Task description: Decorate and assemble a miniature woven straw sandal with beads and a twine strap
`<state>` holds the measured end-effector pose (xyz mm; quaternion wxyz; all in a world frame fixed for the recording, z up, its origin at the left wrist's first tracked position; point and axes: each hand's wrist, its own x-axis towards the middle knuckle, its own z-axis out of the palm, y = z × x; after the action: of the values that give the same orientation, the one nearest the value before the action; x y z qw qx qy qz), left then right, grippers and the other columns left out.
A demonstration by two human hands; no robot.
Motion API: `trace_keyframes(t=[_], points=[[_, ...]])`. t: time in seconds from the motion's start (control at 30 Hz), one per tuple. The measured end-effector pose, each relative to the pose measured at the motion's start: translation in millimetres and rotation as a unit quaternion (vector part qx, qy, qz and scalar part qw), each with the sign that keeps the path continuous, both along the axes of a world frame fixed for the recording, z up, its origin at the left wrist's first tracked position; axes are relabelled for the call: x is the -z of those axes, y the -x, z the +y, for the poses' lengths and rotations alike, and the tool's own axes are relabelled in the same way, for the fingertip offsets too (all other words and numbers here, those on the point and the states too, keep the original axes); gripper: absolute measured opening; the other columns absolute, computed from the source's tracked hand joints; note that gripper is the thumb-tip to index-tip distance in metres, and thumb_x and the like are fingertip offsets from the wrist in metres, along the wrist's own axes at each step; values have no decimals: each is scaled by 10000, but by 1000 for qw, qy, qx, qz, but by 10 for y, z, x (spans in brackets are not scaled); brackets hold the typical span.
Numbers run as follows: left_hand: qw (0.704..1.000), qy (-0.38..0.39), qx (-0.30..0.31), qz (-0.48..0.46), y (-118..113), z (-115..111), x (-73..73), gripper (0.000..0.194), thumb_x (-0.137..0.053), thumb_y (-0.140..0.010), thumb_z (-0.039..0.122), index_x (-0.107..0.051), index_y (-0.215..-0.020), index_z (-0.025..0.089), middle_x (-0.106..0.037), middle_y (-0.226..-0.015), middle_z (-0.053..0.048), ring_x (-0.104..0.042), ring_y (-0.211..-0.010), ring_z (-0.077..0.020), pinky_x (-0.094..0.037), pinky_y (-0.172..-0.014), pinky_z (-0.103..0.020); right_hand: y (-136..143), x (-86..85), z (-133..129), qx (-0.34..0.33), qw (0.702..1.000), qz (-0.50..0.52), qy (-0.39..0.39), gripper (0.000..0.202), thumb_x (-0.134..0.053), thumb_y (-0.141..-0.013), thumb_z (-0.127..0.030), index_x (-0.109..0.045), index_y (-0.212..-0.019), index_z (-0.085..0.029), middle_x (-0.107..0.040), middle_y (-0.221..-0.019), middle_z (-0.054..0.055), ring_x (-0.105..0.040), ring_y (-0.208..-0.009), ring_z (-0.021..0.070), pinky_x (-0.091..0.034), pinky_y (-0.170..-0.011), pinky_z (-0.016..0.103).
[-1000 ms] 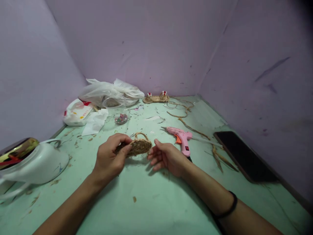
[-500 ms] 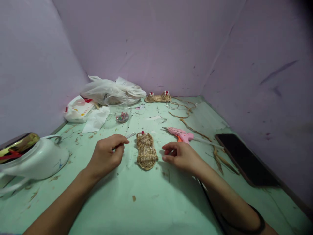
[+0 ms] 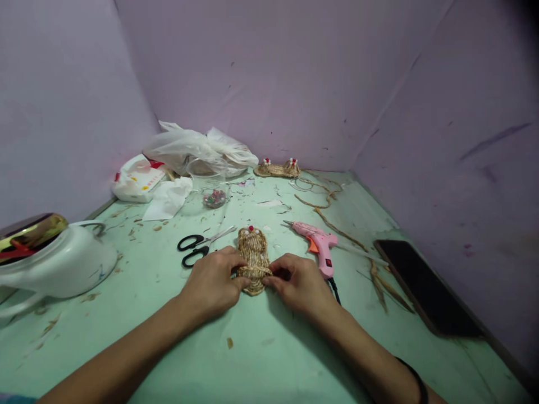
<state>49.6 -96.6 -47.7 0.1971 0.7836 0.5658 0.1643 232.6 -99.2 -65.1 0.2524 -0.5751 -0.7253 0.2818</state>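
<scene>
A woven straw slipper-shaped piece point(image 3: 253, 252) lies on the green table, with a red bead and pale beads at its far end. My left hand point(image 3: 219, 279) pinches its left edge near the close end. On the opposite edge, the thumb and fingers of my right hand point(image 3: 297, 279) grip the same piece. Black-handled scissors point(image 3: 202, 247) rest just beyond my left hand. A pink glue gun point(image 3: 318, 241) with an orange trigger lies beyond my right hand.
A white teapot-like vessel point(image 3: 84, 261) stands at left, a dark phone point(image 3: 425, 286) at right. Farther back are a plastic bag point(image 3: 197, 148), a tissue pack point(image 3: 141, 182), a dish of beads point(image 3: 214, 198), another straw piece point(image 3: 277, 169) and loose cord point(image 3: 339, 229).
Both hands have moved inward and taken hold of the straw piece's edges. The scissors and the glue gun's handle, earlier mostly covered by my hands, now show. The view has shifted slightly.
</scene>
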Motion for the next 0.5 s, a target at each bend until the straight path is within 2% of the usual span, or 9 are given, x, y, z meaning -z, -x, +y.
trace_keyframes(t=[0.23, 0.33, 0.4, 0.47, 0.5], points=[[996, -33, 9, 84, -102, -38, -10, 127, -561, -685, 202, -646, -780, 197, -628, -858, -76, -595, -851, -279, -430, -627, -350, 110, -50, -48, 3, 987, -151, -59, 33, -636, -705, -223, -651, -708, -194, -661, -763, 51, -572, -643, 186, -297, -519, 277], [996, -32, 9, 85, -73, -59, -49, 145, -546, -691, 207, -648, -793, 189, -631, -877, -86, -598, -835, -281, -428, -614, -348, 85, -97, -65, -5, 985, -168, -47, 55, -628, -707, -237, -650, -729, -191, -664, -767, 61, -587, -675, 205, -295, -514, 280], [998, -15, 35, 41, 21, -36, -102, 168, -568, -674, 222, -664, -810, 205, -645, -866, -68, -602, -778, -248, -427, -608, -325, 4, -149, -65, -25, 992, -127, -13, 176, -681, -650, -252, -665, -817, -199, -677, -790, 59, -598, -702, 212, -344, -541, 281], [997, 13, 58, -52, 148, 31, -168, 195, -595, -649, 240, -680, -823, 216, -662, -835, -45, -588, -704, -197, -423, -594, -286, -102, -204, -44, -34, 998, -55, 17, 340, -706, -611, -264, -658, -943, -210, -689, -856, 54, -610, -707, 204, -398, -576, 287], [992, 29, 45, -110, 206, 79, -199, 198, -600, -644, 253, -686, -817, 208, -668, -799, -36, -573, -660, -173, -416, -574, -266, -150, -228, -22, -19, 999, -21, 17, 332, -682, -633, -274, -658, -957, -208, -692, -877, 54, -614, -691, 195, -414, -579, 290]])
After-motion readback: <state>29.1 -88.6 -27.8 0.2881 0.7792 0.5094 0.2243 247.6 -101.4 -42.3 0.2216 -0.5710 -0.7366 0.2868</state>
